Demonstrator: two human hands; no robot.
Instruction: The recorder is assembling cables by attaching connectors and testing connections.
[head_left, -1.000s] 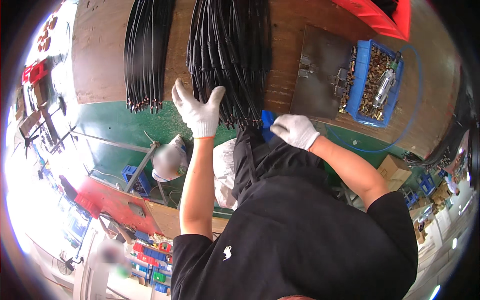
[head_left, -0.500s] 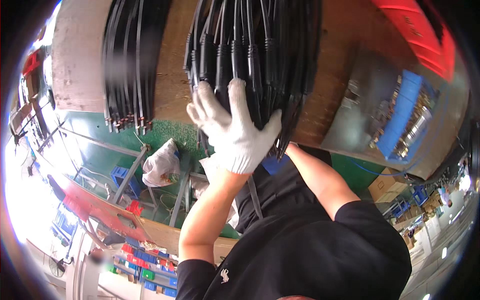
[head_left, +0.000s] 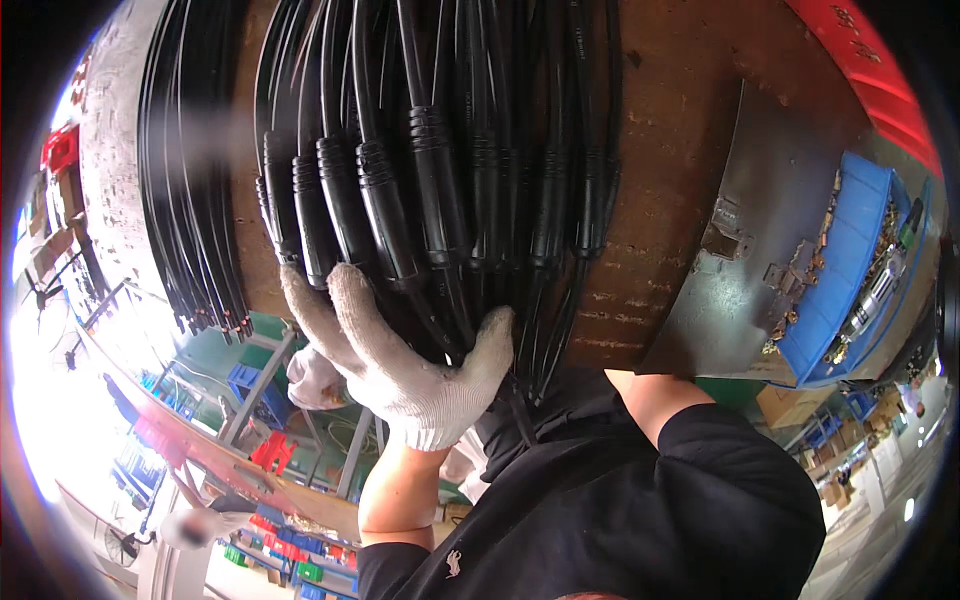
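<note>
A thick row of black cables (head_left: pixel 430 180) with ribbed, moulded joints lies on the brown wooden bench and hangs past its near edge. My left hand (head_left: pixel 415 375), in a white knit glove, is spread over the lower ends of the joints. Two of its fingers point up along the left-hand cables, and the thumb stretches out to the right. My right hand is hidden; only the bare right forearm (head_left: pixel 655 400) shows, running up to the bench's near edge behind the cables.
Another bunch of thin black cables (head_left: pixel 190 180) with coppery ends lies to the left. At the right are a metal plate (head_left: pixel 700 270), a blue tray (head_left: pixel 830 270) with small brass-coloured parts and a tool, and a red bin (head_left: pixel 880 70). A white bag (head_left: pixel 315 380) hangs below the bench.
The view has shifted closer to the bench. My left hand sits lower and further left in the picture, still spread on the cables, whose joints now fan wider. The right forearm shows less.
</note>
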